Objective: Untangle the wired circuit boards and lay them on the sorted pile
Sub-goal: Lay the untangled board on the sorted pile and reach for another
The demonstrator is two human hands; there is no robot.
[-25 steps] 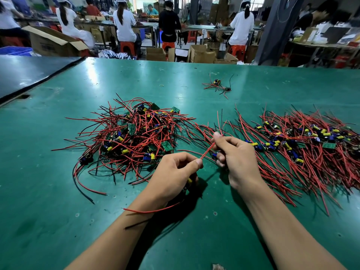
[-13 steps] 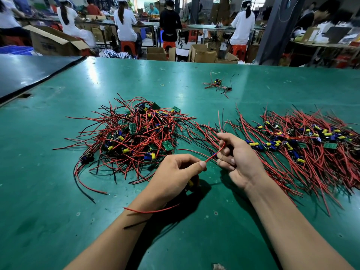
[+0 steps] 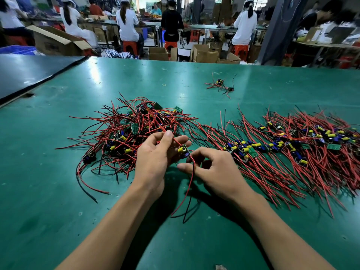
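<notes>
A tangled heap of small circuit boards with red and black wires (image 3: 134,129) lies left of centre on the green table (image 3: 58,191). To the right spreads the sorted pile (image 3: 292,149), boards lined up and wires combed toward me. My left hand (image 3: 155,158) holds one wired circuit board (image 3: 184,151) with a yellow capacitor, its upper red wire pinched at the fingertips. My right hand (image 3: 212,168) pinches the board's red and black wires just below it; they hang down toward me.
A few stray wired boards (image 3: 220,84) lie farther back on the table. A black table (image 3: 29,71) adjoins on the left. Beyond the far edge sit cardboard boxes (image 3: 204,53) and seated people at benches.
My left hand rose and moved toward the heap, turning the board up into view. My right hand shifted left to the board's lower wires, which now hang toward me.
</notes>
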